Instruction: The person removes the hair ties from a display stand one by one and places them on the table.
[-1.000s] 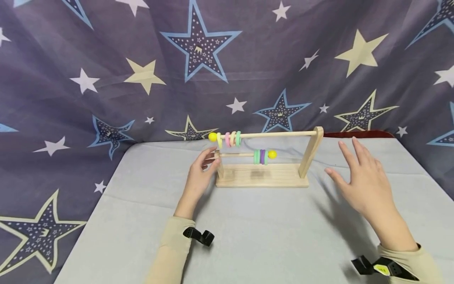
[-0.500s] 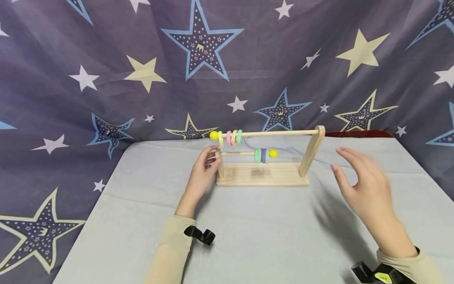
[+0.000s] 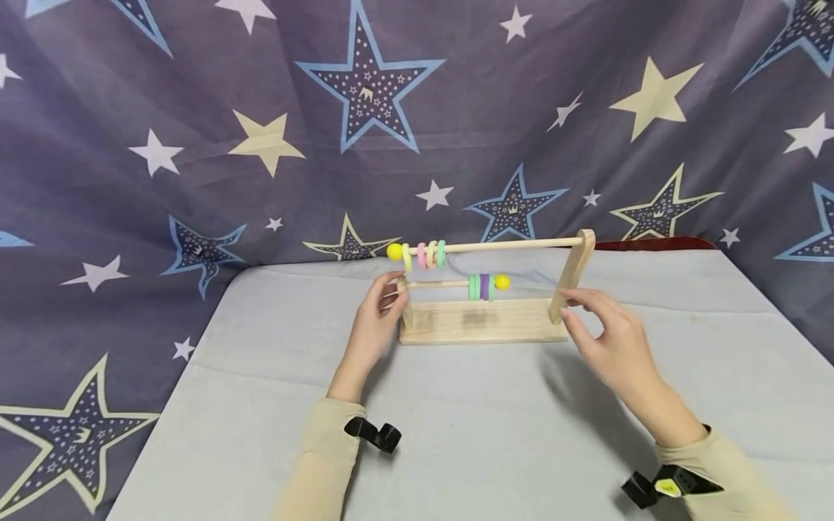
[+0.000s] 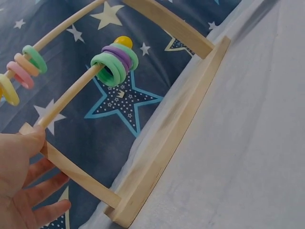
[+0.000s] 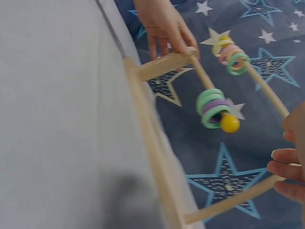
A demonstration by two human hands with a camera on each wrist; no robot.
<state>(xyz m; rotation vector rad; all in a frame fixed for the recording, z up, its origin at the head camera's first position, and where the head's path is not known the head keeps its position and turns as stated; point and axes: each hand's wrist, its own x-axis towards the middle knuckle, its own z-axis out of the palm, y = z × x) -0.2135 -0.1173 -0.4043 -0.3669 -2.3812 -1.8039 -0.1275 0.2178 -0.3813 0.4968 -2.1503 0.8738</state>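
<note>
A wooden ring stand (image 3: pixel 483 322) stands on the table, with a short post at left and a taller one at right. Its upper rod carries yellow, pink, peach and green rings (image 3: pixel 431 255); its lower rod has green and purple rings (image 3: pixel 482 286). A yellow ball caps each rod's free end. My left hand (image 3: pixel 373 318) grips the top of the short post, thumb in front, as the left wrist view shows. My right hand (image 3: pixel 615 344) has its thumb and forefinger at the tall post (image 3: pixel 573 275), curved about its edge; the contact is partly hidden.
A pale grey cloth (image 3: pixel 456 420) covers the table. Behind it hangs a dark curtain (image 3: pixel 313 181) printed with stars. A dark red edge (image 3: pixel 658 244) shows at the back right. Both wrists wear black camera bands.
My right hand has moved left from beside the stand to its tall post, its spread fingers drawing together. My left hand has kept its grip on the short post; the stand has barely moved.
</note>
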